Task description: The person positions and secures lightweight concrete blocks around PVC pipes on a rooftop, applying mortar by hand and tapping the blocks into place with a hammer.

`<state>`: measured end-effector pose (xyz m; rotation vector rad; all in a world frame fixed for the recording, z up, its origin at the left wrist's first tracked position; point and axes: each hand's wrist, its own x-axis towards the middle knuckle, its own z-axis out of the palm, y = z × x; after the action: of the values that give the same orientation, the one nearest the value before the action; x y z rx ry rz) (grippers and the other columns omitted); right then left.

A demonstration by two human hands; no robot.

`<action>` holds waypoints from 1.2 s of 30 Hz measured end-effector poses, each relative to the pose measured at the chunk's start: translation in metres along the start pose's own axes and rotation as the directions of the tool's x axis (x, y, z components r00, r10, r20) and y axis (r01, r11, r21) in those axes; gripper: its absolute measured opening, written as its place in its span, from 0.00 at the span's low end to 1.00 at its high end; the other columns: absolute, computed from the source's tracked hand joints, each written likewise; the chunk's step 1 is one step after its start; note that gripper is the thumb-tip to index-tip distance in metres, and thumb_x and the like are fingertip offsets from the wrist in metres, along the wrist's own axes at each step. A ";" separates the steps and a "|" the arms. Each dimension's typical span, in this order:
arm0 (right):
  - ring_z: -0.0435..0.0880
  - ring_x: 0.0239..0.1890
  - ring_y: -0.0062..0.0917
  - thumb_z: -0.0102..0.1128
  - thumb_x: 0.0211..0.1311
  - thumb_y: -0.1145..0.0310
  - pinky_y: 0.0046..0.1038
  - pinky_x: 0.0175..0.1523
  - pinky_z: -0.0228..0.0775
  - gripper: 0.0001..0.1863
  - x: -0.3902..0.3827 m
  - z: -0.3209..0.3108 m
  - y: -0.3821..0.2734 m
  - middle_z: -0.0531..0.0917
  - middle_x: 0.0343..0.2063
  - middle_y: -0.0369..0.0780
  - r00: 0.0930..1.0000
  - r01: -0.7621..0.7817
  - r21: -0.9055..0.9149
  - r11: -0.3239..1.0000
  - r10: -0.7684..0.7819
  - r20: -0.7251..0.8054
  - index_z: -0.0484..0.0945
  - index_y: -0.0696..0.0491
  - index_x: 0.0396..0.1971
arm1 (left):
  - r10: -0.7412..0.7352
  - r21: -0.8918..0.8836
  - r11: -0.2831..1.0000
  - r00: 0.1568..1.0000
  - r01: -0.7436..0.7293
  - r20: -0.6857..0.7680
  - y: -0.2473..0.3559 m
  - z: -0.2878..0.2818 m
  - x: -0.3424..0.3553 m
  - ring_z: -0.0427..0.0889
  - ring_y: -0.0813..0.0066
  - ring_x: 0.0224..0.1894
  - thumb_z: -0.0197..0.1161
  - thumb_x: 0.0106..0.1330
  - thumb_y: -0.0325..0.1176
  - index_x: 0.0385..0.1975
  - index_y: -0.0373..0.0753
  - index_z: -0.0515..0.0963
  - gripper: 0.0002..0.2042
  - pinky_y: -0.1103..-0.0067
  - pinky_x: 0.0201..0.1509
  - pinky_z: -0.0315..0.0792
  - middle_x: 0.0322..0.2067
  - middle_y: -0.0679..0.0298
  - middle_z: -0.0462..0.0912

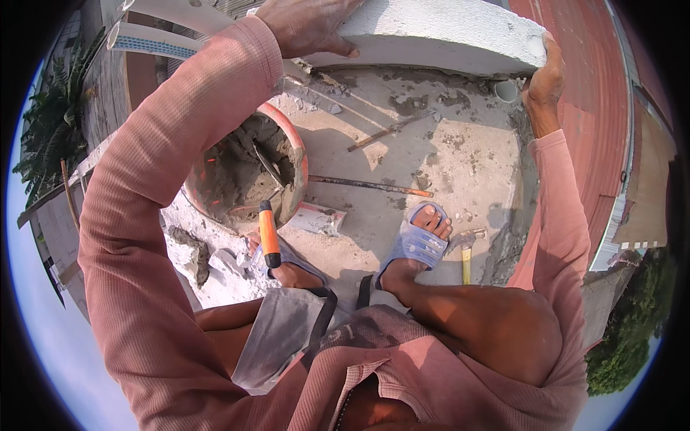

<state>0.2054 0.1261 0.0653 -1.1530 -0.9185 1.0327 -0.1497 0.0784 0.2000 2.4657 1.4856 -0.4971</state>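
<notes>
A long white lightweight block spans the top of the view, held at both ends. My left hand grips its left part, fingers curled against the face. My right hand wraps round its right end, thumb up along the end. Below my left forearm sits an orange-rimmed bucket of grey mortar, with a trowel's orange-and-black handle reaching out over the near rim. A pipe opening shows in the concrete just left of my right hand.
My sandalled feet rest on a concrete ledge with rods, a hammer and a white offcut. White pipes jut in at upper left. Red corrugated roofing lies beyond the right edge; trees and weathered roofs flank both sides.
</notes>
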 end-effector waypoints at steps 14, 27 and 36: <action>0.79 0.45 0.25 0.52 0.73 0.57 0.27 0.52 0.68 0.22 -0.028 0.012 -0.023 0.83 0.45 0.42 0.981 0.195 -0.369 0.909 -0.187 0.058 0.77 0.62 0.52 | 0.128 -0.228 0.963 0.989 -0.141 -0.071 -0.044 0.063 0.053 0.41 0.41 0.78 0.66 0.57 0.64 0.77 0.36 0.41 0.57 0.58 0.80 0.43 0.74 0.36 0.45; 0.84 0.39 0.41 0.61 0.68 0.64 0.35 0.50 0.73 0.12 -0.362 -0.167 -0.049 0.84 0.31 0.49 0.837 -0.167 -0.982 0.089 0.539 -0.094 0.80 0.57 0.43 | 0.210 0.206 0.972 0.812 -0.113 -0.545 0.005 0.047 0.026 0.74 0.45 0.58 0.64 0.59 0.65 0.62 0.34 0.69 0.42 0.56 0.64 0.67 0.55 0.40 0.74; 0.83 0.35 0.42 0.62 0.67 0.64 0.39 0.45 0.73 0.16 -0.419 -0.194 -0.040 0.83 0.33 0.48 0.841 -0.121 -0.988 -0.092 0.520 -0.151 0.77 0.56 0.49 | 0.122 0.086 0.992 0.856 -0.091 -0.503 0.032 0.044 0.051 0.75 0.52 0.60 0.57 0.55 0.78 0.65 0.33 0.67 0.53 0.60 0.72 0.60 0.54 0.48 0.78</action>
<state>0.2793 -0.3313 0.0511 -2.6910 -1.8354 0.8101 -0.1074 0.0888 0.1396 2.8529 1.4990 0.1580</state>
